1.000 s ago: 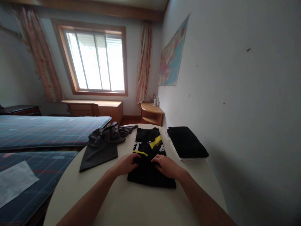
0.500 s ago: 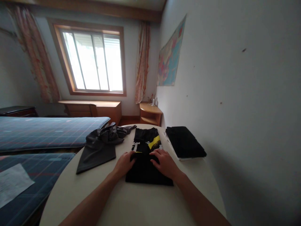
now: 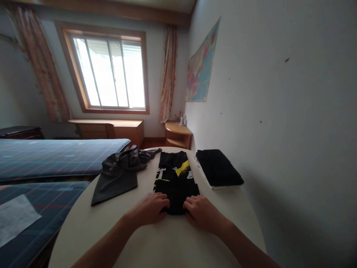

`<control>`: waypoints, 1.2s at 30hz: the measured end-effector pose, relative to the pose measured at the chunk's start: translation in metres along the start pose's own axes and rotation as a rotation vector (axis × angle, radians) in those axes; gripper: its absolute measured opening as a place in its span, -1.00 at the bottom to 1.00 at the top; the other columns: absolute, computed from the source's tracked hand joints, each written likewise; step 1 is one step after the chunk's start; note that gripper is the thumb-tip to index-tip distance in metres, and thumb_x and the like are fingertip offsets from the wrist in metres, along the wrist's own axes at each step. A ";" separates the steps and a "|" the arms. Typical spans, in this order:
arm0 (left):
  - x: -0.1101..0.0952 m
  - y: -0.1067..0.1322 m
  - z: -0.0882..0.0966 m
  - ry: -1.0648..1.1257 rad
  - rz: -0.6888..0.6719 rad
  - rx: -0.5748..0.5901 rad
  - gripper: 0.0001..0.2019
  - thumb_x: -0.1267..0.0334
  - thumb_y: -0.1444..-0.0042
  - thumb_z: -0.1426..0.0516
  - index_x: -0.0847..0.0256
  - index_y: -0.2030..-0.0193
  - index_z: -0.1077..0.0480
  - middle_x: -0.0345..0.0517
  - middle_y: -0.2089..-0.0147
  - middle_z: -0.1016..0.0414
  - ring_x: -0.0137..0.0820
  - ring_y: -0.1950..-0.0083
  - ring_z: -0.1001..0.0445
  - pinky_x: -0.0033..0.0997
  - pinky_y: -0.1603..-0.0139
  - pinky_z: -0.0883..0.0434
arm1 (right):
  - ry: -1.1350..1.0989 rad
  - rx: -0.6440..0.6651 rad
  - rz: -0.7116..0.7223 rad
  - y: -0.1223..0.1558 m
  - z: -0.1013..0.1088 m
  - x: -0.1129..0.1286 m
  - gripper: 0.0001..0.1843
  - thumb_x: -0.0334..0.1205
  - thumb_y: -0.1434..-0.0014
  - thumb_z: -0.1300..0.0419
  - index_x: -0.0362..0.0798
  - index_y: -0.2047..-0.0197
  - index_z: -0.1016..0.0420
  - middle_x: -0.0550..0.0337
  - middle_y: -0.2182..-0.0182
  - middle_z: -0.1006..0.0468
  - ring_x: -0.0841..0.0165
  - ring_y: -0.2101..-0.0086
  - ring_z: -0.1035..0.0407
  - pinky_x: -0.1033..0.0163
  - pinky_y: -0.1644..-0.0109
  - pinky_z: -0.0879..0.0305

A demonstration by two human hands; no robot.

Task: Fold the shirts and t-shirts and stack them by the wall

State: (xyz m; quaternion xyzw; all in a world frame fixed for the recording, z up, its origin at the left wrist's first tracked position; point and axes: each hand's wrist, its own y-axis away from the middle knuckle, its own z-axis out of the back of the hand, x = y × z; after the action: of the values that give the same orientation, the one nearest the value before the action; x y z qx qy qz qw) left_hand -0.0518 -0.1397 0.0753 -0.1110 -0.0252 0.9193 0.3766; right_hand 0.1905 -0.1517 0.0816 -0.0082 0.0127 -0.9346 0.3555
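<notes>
Two hands show: left hand, right hand. There are one table, one printed garment, one grey garment, one stack, two mattresses, one paper, one window, two curtains, one map, one desk, one shelf.

Two bare, long, tapering forearms are narrowing toward bare wrists, then widening into bare hands with slim, jointed fingers.

Matt black cloth garment; smooth, pale tabletop; wooden window frame.
</notes>
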 end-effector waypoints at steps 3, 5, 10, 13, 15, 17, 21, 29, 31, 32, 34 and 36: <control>-0.007 0.003 0.005 0.007 0.019 0.069 -0.89 0.35 -0.02 -0.14 0.12 0.30 -0.46 -0.14 0.24 -0.54 -0.30 0.18 -0.51 -0.42 0.19 -0.35 | -0.067 0.029 0.032 0.006 0.006 0.002 -0.76 -0.35 -0.17 -0.05 -0.07 0.17 -0.52 0.09 0.22 -0.57 0.27 0.22 -0.45 0.26 0.13 -0.25; -0.016 0.012 0.011 0.064 0.019 0.135 -0.88 0.35 0.03 -0.16 0.10 0.32 -0.48 -0.17 0.26 -0.56 -0.32 0.24 -0.52 -0.44 0.26 -0.34 | -0.153 0.050 0.062 0.015 0.011 0.009 -0.78 -0.33 -0.10 -0.11 -0.03 0.21 -0.55 0.14 0.25 -0.59 0.30 0.24 -0.47 0.31 0.16 -0.26; -0.048 0.043 0.018 0.305 -0.009 0.436 -0.87 0.32 0.10 -0.21 0.05 0.35 -0.52 -0.28 0.38 -0.58 -0.40 0.41 -0.51 -0.52 0.47 -0.29 | -0.420 0.302 0.212 0.044 0.009 0.030 -0.78 -0.31 0.04 -0.26 0.03 0.26 -0.61 0.31 0.38 -0.61 0.41 0.38 -0.48 0.44 0.31 -0.23; -0.060 0.052 0.017 0.351 -0.083 0.560 -0.81 0.41 0.13 -0.21 0.07 0.34 -0.52 -0.29 0.41 -0.57 -0.40 0.42 -0.52 -0.54 0.50 -0.28 | -0.498 0.428 0.261 0.053 0.004 0.037 -0.69 -0.42 0.07 -0.25 0.04 0.22 -0.62 0.36 0.40 -0.61 0.47 0.43 -0.45 0.48 0.40 -0.17; -0.062 0.051 0.019 0.356 -0.099 0.592 -0.79 0.42 0.15 -0.22 0.08 0.32 -0.51 -0.28 0.39 -0.57 -0.38 0.39 -0.54 -0.54 0.48 -0.30 | -0.531 0.441 0.251 0.055 0.006 0.037 -0.69 -0.44 0.08 -0.26 0.03 0.23 -0.62 0.36 0.41 -0.61 0.48 0.43 -0.44 0.49 0.41 -0.14; -0.060 0.046 0.023 0.387 -0.066 0.584 -0.83 0.35 0.10 -0.24 0.07 0.31 -0.52 -0.28 0.39 -0.58 -0.37 0.37 -0.54 -0.54 0.46 -0.31 | -0.560 0.414 0.194 0.053 0.012 0.035 -0.81 -0.35 0.03 -0.29 0.00 0.28 -0.63 0.34 0.44 -0.60 0.48 0.45 -0.43 0.48 0.42 -0.13; -0.046 0.033 0.034 0.284 0.032 0.330 -0.86 0.22 -0.07 -0.18 0.06 0.21 -0.49 -0.22 0.25 -0.58 -0.35 0.27 -0.54 -0.47 0.31 -0.34 | -0.515 0.197 -0.060 0.048 0.028 0.025 -0.86 -0.17 -0.09 -0.26 0.00 0.30 -0.60 0.28 0.43 -0.58 0.45 0.45 -0.38 0.41 0.39 -0.12; -0.019 0.027 0.028 0.057 0.137 0.257 -0.71 0.11 0.01 -0.25 0.11 0.13 -0.43 -0.08 0.10 -0.51 -0.18 0.10 -0.48 -0.33 0.15 -0.34 | -0.400 0.083 -0.267 0.045 0.017 0.000 -0.75 -0.09 -0.03 -0.32 -0.01 0.23 -0.52 0.19 0.26 -0.54 0.33 0.29 -0.37 0.31 0.26 -0.14; -0.018 0.027 0.027 0.067 0.161 0.278 -0.70 0.12 0.00 -0.25 0.12 0.12 -0.42 -0.08 0.12 -0.52 -0.17 0.10 -0.48 -0.32 0.16 -0.33 | -0.422 0.125 -0.316 0.044 0.013 -0.002 -0.71 -0.07 0.01 -0.35 -0.01 0.22 -0.52 0.20 0.27 -0.53 0.33 0.30 -0.37 0.31 0.28 -0.14; -0.019 0.027 0.027 0.074 0.176 0.286 -0.70 0.12 0.01 -0.25 0.12 0.13 -0.42 -0.08 0.12 -0.52 -0.17 0.10 -0.48 -0.32 0.16 -0.33 | -0.436 0.151 -0.341 0.043 0.012 -0.003 -0.69 -0.07 0.03 -0.36 -0.01 0.22 -0.52 0.20 0.28 -0.53 0.33 0.31 -0.36 0.31 0.29 -0.13; -0.019 0.027 0.027 0.092 0.207 0.296 -0.71 0.12 0.02 -0.26 0.13 0.16 -0.42 -0.08 0.11 -0.51 -0.17 0.09 -0.47 -0.33 0.15 -0.33 | -0.467 0.193 -0.379 0.041 0.011 -0.003 -0.69 -0.09 0.06 -0.38 -0.03 0.24 -0.53 0.20 0.30 -0.53 0.34 0.32 -0.36 0.32 0.33 -0.12; -0.020 0.027 0.026 0.107 0.236 0.302 -0.73 0.12 0.03 -0.27 0.14 0.19 -0.41 -0.08 0.10 -0.50 -0.19 0.09 -0.47 -0.34 0.14 -0.32 | -0.484 0.213 -0.398 0.039 0.011 -0.004 -0.71 -0.11 0.08 -0.38 -0.06 0.29 -0.52 0.20 0.31 -0.52 0.35 0.33 -0.35 0.33 0.35 -0.12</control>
State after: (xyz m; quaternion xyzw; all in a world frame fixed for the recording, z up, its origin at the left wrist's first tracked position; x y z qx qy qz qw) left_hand -0.0627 -0.1715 0.1012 -0.1043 0.1464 0.9432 0.2794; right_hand 0.2192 -0.1785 0.0915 -0.1953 -0.1717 -0.9527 0.1575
